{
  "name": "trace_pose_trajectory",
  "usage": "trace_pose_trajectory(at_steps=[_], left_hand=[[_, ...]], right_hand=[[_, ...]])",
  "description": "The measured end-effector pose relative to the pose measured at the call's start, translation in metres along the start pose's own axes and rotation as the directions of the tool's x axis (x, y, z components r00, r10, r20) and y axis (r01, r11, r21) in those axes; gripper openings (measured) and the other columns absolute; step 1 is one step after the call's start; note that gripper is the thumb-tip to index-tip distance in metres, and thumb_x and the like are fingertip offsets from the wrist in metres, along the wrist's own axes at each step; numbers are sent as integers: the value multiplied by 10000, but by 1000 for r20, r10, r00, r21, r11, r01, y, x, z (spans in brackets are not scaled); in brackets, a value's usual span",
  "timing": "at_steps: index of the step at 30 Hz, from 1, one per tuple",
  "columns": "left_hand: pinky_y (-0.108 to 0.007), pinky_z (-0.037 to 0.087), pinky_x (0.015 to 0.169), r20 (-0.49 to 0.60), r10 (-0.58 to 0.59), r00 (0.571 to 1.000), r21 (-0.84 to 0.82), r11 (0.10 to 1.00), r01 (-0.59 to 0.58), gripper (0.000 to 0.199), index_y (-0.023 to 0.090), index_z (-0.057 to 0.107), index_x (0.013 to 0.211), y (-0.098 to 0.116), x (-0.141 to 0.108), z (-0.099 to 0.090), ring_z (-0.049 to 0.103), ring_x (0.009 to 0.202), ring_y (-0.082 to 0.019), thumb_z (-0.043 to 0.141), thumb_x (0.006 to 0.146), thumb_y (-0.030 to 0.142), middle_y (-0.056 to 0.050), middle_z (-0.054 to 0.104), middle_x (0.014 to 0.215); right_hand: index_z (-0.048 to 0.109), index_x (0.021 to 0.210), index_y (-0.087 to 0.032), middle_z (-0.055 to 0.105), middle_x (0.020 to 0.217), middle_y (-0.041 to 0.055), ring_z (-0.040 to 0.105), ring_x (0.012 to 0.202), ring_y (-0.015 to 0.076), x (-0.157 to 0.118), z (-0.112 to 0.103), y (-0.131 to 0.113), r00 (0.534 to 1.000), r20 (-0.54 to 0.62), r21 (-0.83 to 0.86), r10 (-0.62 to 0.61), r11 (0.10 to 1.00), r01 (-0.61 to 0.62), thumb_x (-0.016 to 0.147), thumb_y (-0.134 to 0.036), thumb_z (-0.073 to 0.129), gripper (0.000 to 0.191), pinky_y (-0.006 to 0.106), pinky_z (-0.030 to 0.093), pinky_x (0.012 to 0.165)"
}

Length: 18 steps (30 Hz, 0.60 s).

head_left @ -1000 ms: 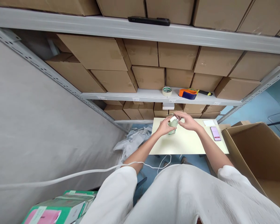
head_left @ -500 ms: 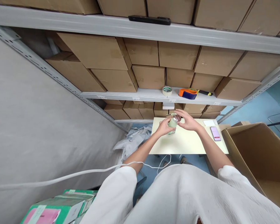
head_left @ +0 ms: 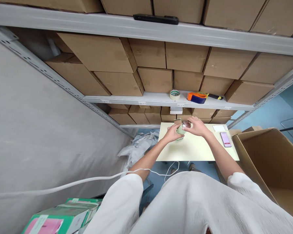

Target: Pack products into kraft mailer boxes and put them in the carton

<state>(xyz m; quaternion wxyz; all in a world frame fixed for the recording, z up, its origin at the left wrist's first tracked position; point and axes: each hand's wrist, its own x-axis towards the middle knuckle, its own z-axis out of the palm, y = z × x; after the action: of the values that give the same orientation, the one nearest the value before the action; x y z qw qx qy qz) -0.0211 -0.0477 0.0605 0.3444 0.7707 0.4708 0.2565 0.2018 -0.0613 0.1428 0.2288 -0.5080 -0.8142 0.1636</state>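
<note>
My left hand (head_left: 171, 133) is closed round a small pale green box (head_left: 180, 130) over the table. A brownish flap (head_left: 177, 121) stands up at the box's far end. My right hand (head_left: 197, 126) pinches a shiny round item (head_left: 186, 124), silvery or clear, right beside the box's top. Its exact kind is too small to make out. Fingers cover much of both things, and I cannot tell whether the round item is partly inside the box.
On the cream table (head_left: 195, 148) lie a phone (head_left: 225, 139) and white paper (head_left: 218, 128). A large open carton (head_left: 271, 156) stands at right. Shelves ahead hold cardboard boxes, a tape roll (head_left: 175, 95) and an orange-blue tape dispenser (head_left: 196, 97). A white cable (head_left: 88, 179) crosses at left.
My right hand has shifted slightly right, its fingers now closed more tightly round the shiny item, which has moved slightly right too. The box's flap shows more clearly above my left hand.
</note>
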Motion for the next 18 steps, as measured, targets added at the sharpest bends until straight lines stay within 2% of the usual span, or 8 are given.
trace_pose_trajectory(at_steps=[3, 5, 9, 14, 18], left_hand=[[-504, 436, 1187, 1, -7, 1000, 14, 1000, 7, 761, 261, 669, 1452, -1, 1, 1, 615, 1374, -373, 930, 746, 378, -81, 714, 1438], [-512, 442, 1185, -18, -8, 1000, 15, 1000, 9, 765, 262, 670, 1453, -2, 2, 1, 621, 1370, -376, 931, 741, 364, -83, 715, 1439], [-518, 441, 1197, -63, 35, 997, -32, 999, -37, 757, 275, 672, 1454, 0, 3, -1, 623, 1382, -370, 925, 743, 339, -86, 697, 1479], [-485, 466, 1174, -132, 25, 991, -73, 997, -34, 720, 276, 679, 1431, 8, 10, -7, 659, 1317, -338, 911, 751, 321, -79, 720, 1398], [-443, 505, 1122, -151, 12, 988, -78, 997, -24, 672, 281, 687, 1395, 12, 19, -8, 679, 1257, -312, 901, 760, 321, -54, 737, 1281]], right_hand=[[648, 1481, -258, 718, 1384, 125, 669, 1249, 338, 1, 0, 2, 995, 29, 73, -98, 993, 95, 943, -438, 759, 578, 525, 529, 1096], [661, 1469, -257, 760, 1298, 109, 700, 1174, 316, 2, -1, 2, 992, 46, 109, -116, 988, 110, 949, -390, 745, 543, 513, 539, 1081], [709, 1376, -245, 785, 1167, 97, 718, 1071, 298, 4, -3, -1, 996, 21, 118, -84, 990, 81, 946, -382, 746, 453, 485, 566, 1021], [693, 1364, -254, 690, 1299, 121, 683, 1162, 304, 10, -4, -6, 997, -77, 55, -13, 998, 17, 931, -410, 756, 465, 455, 567, 1028], [678, 1362, -234, 709, 1106, 94, 689, 1044, 293, 18, 0, -8, 992, -107, -1, 68, 998, -68, 900, -434, 774, 512, 430, 573, 957]])
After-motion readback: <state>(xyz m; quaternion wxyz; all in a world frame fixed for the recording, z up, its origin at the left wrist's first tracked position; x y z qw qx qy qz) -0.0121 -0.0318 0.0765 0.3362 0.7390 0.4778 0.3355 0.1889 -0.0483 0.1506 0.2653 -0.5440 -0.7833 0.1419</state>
